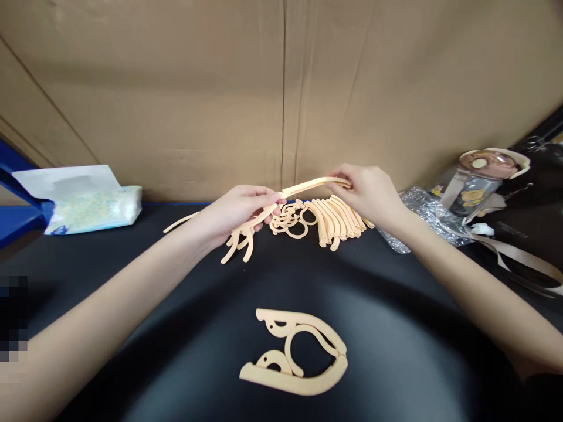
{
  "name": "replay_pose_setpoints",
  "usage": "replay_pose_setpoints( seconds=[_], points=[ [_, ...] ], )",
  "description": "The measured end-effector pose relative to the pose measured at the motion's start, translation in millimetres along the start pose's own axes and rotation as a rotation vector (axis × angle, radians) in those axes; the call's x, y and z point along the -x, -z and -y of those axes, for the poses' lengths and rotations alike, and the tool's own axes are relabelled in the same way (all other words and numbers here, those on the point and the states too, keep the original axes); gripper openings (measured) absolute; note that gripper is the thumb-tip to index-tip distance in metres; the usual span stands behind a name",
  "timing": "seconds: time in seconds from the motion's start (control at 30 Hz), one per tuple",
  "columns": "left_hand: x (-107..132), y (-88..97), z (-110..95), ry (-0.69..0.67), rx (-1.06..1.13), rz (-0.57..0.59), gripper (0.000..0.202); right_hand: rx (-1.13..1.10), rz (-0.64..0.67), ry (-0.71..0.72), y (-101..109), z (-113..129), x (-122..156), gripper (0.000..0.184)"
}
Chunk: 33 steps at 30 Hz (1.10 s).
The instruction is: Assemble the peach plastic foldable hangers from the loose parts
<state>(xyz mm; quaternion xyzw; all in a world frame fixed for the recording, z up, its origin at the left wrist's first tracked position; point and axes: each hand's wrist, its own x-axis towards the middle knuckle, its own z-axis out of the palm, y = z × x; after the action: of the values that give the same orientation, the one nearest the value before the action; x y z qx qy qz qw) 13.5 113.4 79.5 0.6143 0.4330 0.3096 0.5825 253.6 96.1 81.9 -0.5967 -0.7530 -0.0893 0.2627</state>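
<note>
My left hand [240, 210] is closed around a thin beige plastic piece [257, 221] held over the black table [396, 351]. My right hand [368, 193] pinches the far end of a second beige plastic strip [308, 186]; the two pieces meet between my hands. Below them lies a pile of beige curved plastic parts [328, 220] with ring-shaped ends. Closer to me, a folded beige hanger-like assembly [299, 351] rests flat on the table, away from both hands.
A cardboard wall [281, 88] stands behind the table. A soft pack of tissues [90, 206] lies at the left on a blue ledge. At the right are crinkled clear plastic [424, 214], a water bottle [477, 181] and a beige strap [519, 258].
</note>
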Motion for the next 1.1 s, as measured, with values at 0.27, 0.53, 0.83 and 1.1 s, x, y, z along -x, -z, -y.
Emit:
replay_pose_setpoints(
  seconds=[0.27, 0.53, 0.83, 1.1],
  points=[
    [13, -30.8, -7, -0.005, -0.141, -0.053, 0.026, 0.392, 0.146, 0.452, -16, 33, 24, 0.026],
    [14, -44.7, 6, -0.065, -0.118, -0.019, 0.027, 0.353, 0.248, 0.351, -25, 27, 22, 0.031],
    [15, -35.6, -3, -0.163, -0.287, 0.028, 0.027, -0.097, 0.243, 0.209, -13, 18, 5, 0.021],
    [12, 11.1, -24, -0.064, -0.608, -0.126, 0.036, -0.145, 0.211, -0.208, -1, -55, -20, 0.033]
  ],
)
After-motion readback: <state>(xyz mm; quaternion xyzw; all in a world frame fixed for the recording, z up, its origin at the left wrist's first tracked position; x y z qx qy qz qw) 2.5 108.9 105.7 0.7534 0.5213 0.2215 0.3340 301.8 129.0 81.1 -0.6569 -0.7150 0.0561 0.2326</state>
